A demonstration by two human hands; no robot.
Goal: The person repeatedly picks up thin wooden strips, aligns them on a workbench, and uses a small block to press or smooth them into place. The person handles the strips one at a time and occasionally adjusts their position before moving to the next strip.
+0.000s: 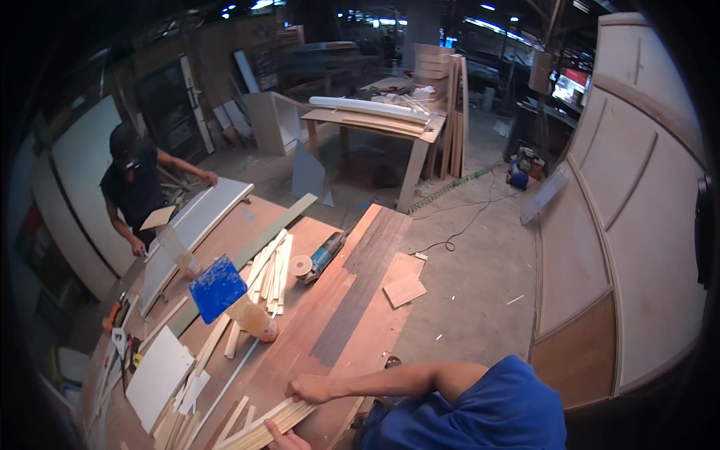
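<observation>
While the frame's lower edge crops the left hand (279,437), fingers unreadable, right hand (309,388) grasping wooden strips (264,427).

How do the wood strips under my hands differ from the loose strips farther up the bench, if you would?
The strips under your hands are gathered in one tight bundle at the bench's near edge, pressed by your right hand. The loose strips lie fanned out, untouched, beside the sander. Both are pale, thin wood.

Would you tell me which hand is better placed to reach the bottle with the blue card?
Probably the right hand: it grips the wooden strips nearer the bottle; the left hand sits lower, mostly cut off by the frame.
</observation>
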